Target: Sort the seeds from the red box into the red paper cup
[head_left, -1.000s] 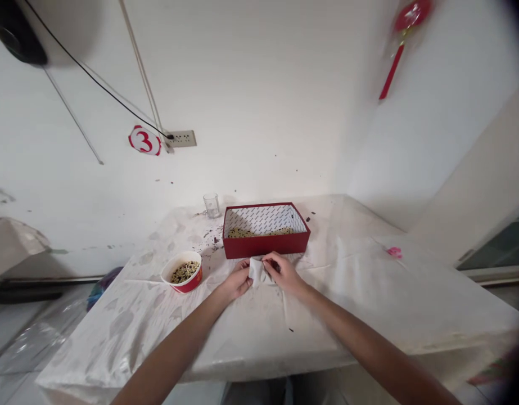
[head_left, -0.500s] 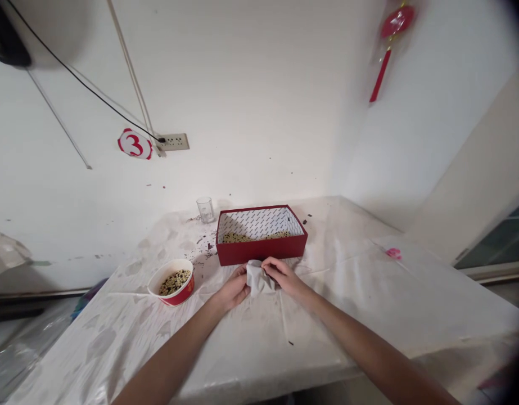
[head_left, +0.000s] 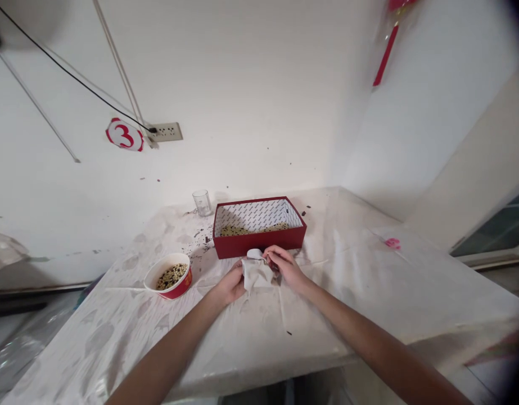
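A small pale grey cloth (head_left: pixel 259 274), perhaps a pouch, is held up in front of the red box. My left hand (head_left: pixel 233 284) grips its left side, with the fingers partly hidden behind it. At its upper right edge, my right hand (head_left: pixel 284 267) has its fingers pinched together; whether anything small is between them I cannot make out. A smooth whitish rounded piece (head_left: pixel 255 254) shows above the cloth's top edge. Just beyond both hands stands the open red box (head_left: pixel 259 243), its patterned lining visible and mixed light and dark beans or grains (head_left: pixel 236 230) on its bottom.
To the left, a red and white paper bowl (head_left: pixel 178 290) holds similar light and dark beans. A clear glass (head_left: pixel 202 203) stands near the wall. Dark scraps (head_left: pixel 206 240) lie beside the box. A pink item (head_left: pixel 393 243) is at the right on the plastic-covered table (head_left: pixel 369 292).
The cloth is spread wider between my hands, and more of the whitish rounded piece shows above it. My right fingers stay at its upper edge. The whole view has shifted slightly.
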A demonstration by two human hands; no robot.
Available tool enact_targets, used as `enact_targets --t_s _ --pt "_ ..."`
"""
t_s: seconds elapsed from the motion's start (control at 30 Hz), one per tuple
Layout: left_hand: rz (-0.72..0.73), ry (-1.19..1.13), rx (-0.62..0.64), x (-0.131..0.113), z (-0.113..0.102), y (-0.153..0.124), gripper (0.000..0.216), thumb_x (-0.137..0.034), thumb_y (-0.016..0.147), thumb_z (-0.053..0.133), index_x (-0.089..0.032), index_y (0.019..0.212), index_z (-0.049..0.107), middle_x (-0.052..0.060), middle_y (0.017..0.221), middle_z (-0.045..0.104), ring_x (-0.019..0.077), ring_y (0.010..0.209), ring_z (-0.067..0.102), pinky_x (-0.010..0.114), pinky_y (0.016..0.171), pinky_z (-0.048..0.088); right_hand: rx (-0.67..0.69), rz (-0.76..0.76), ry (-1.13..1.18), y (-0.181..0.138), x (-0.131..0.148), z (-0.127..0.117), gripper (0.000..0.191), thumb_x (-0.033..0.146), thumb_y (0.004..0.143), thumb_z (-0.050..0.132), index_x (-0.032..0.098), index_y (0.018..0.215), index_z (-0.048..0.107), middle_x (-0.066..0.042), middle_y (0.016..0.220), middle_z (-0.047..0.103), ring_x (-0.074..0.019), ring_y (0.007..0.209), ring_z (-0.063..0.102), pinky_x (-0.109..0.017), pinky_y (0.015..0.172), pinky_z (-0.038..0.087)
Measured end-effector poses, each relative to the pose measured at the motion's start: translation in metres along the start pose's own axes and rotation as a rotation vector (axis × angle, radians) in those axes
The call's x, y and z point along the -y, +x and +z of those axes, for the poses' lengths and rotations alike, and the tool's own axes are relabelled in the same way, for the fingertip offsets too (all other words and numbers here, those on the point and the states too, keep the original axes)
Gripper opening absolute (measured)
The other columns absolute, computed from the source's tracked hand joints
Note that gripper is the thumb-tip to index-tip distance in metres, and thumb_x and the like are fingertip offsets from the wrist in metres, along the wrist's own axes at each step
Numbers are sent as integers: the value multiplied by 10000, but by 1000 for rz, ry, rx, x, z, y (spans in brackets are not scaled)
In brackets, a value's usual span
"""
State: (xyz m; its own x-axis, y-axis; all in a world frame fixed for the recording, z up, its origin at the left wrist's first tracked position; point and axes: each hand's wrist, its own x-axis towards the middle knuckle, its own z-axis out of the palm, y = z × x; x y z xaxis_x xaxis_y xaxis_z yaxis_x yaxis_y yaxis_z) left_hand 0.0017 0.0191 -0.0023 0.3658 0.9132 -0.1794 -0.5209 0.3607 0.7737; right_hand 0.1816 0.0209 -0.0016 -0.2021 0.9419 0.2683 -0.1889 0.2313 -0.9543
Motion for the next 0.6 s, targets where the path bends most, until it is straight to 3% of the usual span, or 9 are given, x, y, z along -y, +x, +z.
enact_targets --t_s 0.17,0.3,0.47,0.6 --pt "11 -16 2 -1 3 -2 244 -88 641 812 -136 853 703 69 850 752 211 830 709 304 814 541 -23 13 -43 -1 4 2 334 548 897 590 223 941 655 1 779 549 -128 647 492 -230 523 374" --pt "46 -4 25 3 0 0 341 -93 621 835 -147 934 713 66 880 758 216 847 713 310 825 544 -17 -98 -216 -4 13 4 296 506 938 563 231 946 673 -29 913 645 -164 824 581 -273 715 462" --pt "77 -10 -96 10 0 0 396 -101 563 872 -140 923 712 91 879 765 250 867 721 359 845 552 -32 -144 -328 -6 19 9 297 486 965 532 227 999 673 -40 950 670 -170 831 601 -293 734 473" --pt "125 11 -90 9 10 -7 389 -157 550 890 -120 900 725 117 862 764 284 863 721 390 832 555 0 -199 -408 -11 23 15 287 447 986 509 222 1031 680 -55 982 675 -185 894 618 -312 788 483"
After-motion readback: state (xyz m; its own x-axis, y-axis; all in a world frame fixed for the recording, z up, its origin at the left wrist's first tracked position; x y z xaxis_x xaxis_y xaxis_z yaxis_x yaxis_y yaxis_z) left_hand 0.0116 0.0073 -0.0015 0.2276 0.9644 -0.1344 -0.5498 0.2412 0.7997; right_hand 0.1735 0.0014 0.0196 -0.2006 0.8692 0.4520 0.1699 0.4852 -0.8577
